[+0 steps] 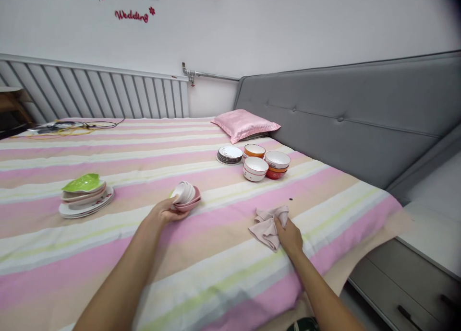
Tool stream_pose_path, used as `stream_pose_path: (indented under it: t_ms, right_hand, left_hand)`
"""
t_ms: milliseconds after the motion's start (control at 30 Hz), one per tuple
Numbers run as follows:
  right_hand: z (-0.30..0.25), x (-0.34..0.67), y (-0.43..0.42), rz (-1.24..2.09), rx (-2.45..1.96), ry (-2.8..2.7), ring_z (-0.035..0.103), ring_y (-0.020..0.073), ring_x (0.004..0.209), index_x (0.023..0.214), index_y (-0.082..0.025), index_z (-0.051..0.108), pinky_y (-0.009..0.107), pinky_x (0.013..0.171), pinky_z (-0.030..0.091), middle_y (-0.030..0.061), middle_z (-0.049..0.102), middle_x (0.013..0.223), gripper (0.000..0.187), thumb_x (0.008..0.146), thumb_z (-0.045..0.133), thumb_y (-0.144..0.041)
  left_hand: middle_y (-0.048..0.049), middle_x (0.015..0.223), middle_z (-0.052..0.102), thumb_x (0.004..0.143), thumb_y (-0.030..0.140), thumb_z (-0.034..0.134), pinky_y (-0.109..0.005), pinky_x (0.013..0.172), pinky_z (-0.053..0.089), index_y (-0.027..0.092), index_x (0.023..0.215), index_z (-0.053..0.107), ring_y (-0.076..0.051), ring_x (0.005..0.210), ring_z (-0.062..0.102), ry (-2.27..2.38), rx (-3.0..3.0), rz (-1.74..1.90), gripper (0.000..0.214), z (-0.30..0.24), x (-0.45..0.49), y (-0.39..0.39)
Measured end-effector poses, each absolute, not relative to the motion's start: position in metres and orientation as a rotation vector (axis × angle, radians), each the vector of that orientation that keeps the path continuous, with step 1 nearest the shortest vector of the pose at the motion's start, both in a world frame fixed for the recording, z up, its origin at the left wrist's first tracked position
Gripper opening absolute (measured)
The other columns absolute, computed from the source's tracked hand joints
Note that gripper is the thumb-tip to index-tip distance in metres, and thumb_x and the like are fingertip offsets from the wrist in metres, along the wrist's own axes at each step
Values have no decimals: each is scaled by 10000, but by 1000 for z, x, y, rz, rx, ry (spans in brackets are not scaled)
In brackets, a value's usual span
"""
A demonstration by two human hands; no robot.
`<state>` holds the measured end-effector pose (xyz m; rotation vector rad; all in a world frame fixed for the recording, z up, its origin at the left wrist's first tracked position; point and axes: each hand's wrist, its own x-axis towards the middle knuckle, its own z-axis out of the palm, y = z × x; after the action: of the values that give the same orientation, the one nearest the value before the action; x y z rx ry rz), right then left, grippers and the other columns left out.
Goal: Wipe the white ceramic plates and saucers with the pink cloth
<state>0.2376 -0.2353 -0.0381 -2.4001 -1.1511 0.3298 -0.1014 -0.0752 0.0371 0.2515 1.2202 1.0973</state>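
My left hand point(168, 210) is closed around the near side of a small stack: white ribbed little bowls point(185, 193) resting in pink bowls point(190, 204). Whether the stack is lifted or rests on the bed, I cannot tell. To the right, my right hand point(289, 235) grips a crumpled pale pink cloth point(267, 227) at the bed's surface. Beyond the hands stand white-and-orange bowls point(255, 169) in stacks, beside a pile of small plates point(230, 153). On the left, a green leaf-shaped dish point(82, 183) tops a stack of pink dishes and white plates point(88, 210).
A striped bedspread point(216, 273) covers the bed. A pink pillow point(245, 124) lies near the grey headboard point(345, 105). Black and yellow cables point(79, 125) lie at the far left edge, before a radiator point(108, 93). A grey drawer cabinet point(403, 283) stands at the lower right.
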Motion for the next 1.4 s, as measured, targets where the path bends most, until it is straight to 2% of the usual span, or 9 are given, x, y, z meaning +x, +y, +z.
stream_pose_path:
  t_ms: [200, 600, 833, 933, 1000, 1067, 1167, 1267, 1400]
  right_hand:
    - [-40, 240, -234, 347, -2391, -1146, 595, 267, 891, 1074, -162, 568, 303, 688, 422, 126, 646, 954, 472, 849, 294, -475]
    - [-39, 242, -231, 397, -2439, -1176, 593, 264, 828, 970, -199, 576, 300, 630, 407, 110, 646, 884, 456, 823, 289, -522]
    - [-20, 214, -223, 211, -2228, -1172, 565, 245, 822, 802, -171, 532, 310, 679, 417, 111, 605, 861, 356, 821, 316, -453]
    - [-6, 190, -209, 204, -2102, -1406, 534, 269, 921, 954, -147, 528, 349, 771, 402, 116, 600, 943, 328, 791, 405, -404]
    - [3, 170, -197, 105, -2028, -1465, 469, 295, 1052, 1164, -146, 444, 397, 877, 359, 126, 552, 1122, 508, 735, 500, -411]
    - [13, 148, -185, 111, -1877, -1576, 446, 282, 1105, 1284, -137, 339, 424, 936, 325, 129, 522, 1188, 629, 749, 488, -433]
    - [24, 113, -165, 210, -1683, -1736, 285, 248, 1271, 1329, -158, 305, 442, 1042, 198, 109, 366, 1362, 580, 828, 381, -440]
    - [28, 82, -145, 507, -1494, -1855, 136, 179, 1339, 1394, -202, 165, 376, 1069, 188, 52, 177, 1460, 591, 877, 276, -465]
    - [17, 56, -122, 738, -1518, -1852, 108, 200, 1345, 1403, -152, 132, 374, 1068, 188, 82, 29, 1479, 660, 868, 260, -517]
  left_hand:
    - [-104, 1002, 581, 724, 217, 606, -419, 643, 529, 213, 1089, 482, -269, 846, 615, 1443, 406, 1038, 385, 27, -55, -69]
    - [-148, 1053, 566, 733, 265, 573, -384, 655, 538, 153, 1066, 549, -294, 912, 580, 1543, 730, 1073, 352, 12, -62, -79]
    - [-168, 1118, 547, 742, 289, 552, -365, 669, 530, 136, 1057, 554, -311, 973, 556, 1579, 772, 1060, 350, 10, -65, -80]
    - [-194, 1131, 541, 750, 300, 541, -377, 650, 529, 113, 1063, 545, -327, 968, 560, 1572, 766, 1061, 365, 8, -67, -80]
    - [-197, 1120, 554, 750, 308, 540, -376, 636, 529, 108, 1056, 547, -325, 939, 577, 1563, 757, 1065, 366, 8, -68, -79]
    - [-192, 1089, 579, 744, 317, 548, -366, 629, 528, 109, 1035, 559, -313, 898, 598, 1556, 743, 1071, 358, 7, -69, -78]
    - [-192, 1026, 613, 736, 326, 560, -360, 623, 521, 105, 998, 575, -308, 864, 612, 1551, 726, 1084, 343, 5, -70, -77]
    - [-202, 944, 636, 729, 319, 566, -383, 612, 511, 98, 942, 588, -327, 845, 613, 1531, 709, 1099, 308, 3, -69, -76]
    - [-186, 794, 652, 711, 286, 578, -420, 607, 495, 107, 797, 604, -351, 817, 613, 1436, 663, 1165, 200, 2, -73, -77]
